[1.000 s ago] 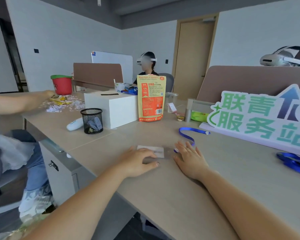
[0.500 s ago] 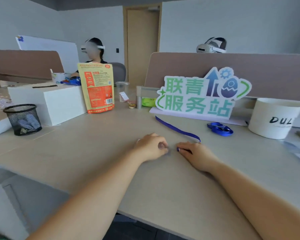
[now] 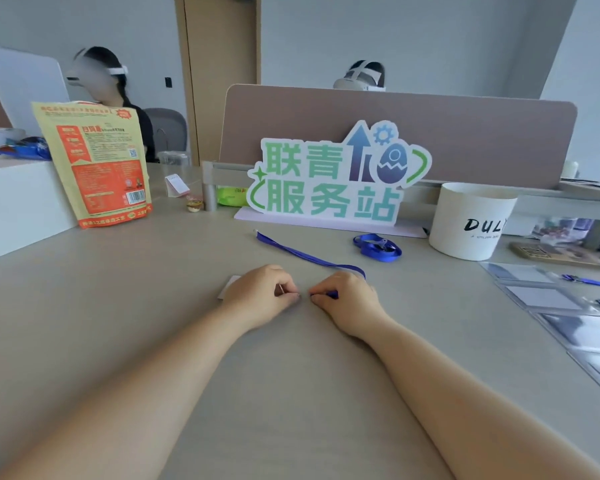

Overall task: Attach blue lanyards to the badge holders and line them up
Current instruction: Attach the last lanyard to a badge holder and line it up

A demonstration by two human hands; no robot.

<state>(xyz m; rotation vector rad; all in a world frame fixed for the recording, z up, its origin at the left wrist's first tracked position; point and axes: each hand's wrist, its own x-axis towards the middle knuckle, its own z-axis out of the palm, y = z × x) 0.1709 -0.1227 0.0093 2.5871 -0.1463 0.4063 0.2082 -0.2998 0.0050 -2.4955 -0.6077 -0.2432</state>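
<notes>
Blue lanyard (image 3: pixel 302 254) and badge holder (image 3: pixel 226 288) are both in front of me on the desk (image 3: pixel 291 393), not yet joined as far as I can judge. My fingertips are close together, but a small gap shows between them.

My left hand (image 3: pixel 262 297) lies over the holder with its fingers curled, pinching the holder's right end. Only 1 pale corner of the holder peeks out at the left of my knuckles. My right hand (image 3: pixel 349 299) is curled too, pinching the near end of the lanyard. Its clip is hidden under my fingers, so I cannot tell whether it is open.

The lanyard is a flat, narrow ribbon, deep blue, running away from my right hand toward the standing sign (image 3: pixel 333 181), limp and lying flat on the desk. The holder looks like a clear, thin sleeve with a white card inside.

To my right, a row of holders (image 3: pixel 542 297) lies edge to edge, and blue strap ends (image 3: pixel 591 281) show beside at least 2 of them, so I take that part as done. 1 coiled lanyard (image 3: pixel 378 248) waits near the white tub (image 3: pixel 471 220). What is left, I think, is clipping this one, laying it in the row, then using the coiled one.
</notes>
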